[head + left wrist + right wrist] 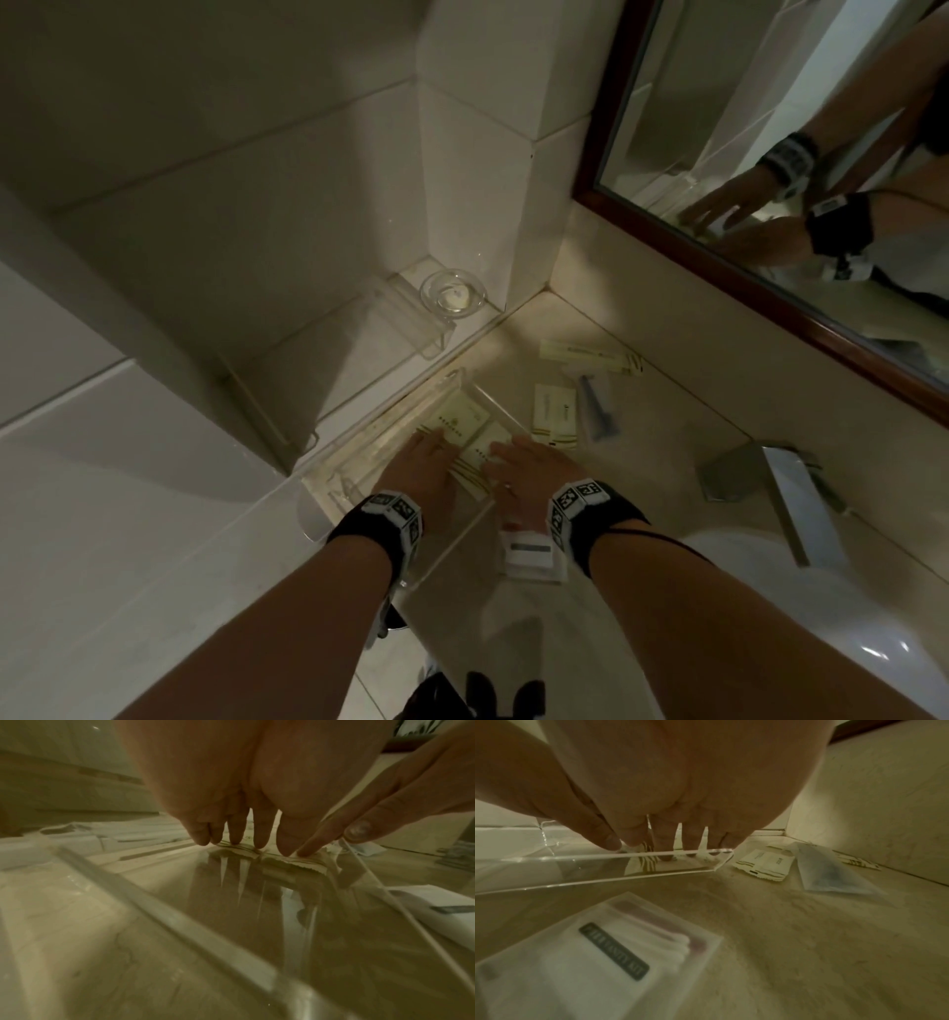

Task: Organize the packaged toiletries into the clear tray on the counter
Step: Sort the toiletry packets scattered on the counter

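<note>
Only underhand — vanity kit point(598, 953) beside clear tray point(603, 866).

Tray point(464, 524): lay on counter point(667, 514) along the wall, w/ two flat packets point(459, 419) inside, side by side.
My hands: left hand point(423, 462) on the left packet, right hand point(534, 465) on the right one, fingertips point(235, 839) touching them.
Vanity kit point(598, 953): on counter just outside tray's near-right wall, under my right wrist.
Loose sachets point(552, 416): right of tray, w/ a bagged item point(595, 406) beside them.
Long packet point(590, 357): behind those, near the mirror point(770, 128).
Glass dish point(453, 297): on ledge behind tray, in corner.
Faucet point(770, 483): far right.
</note>
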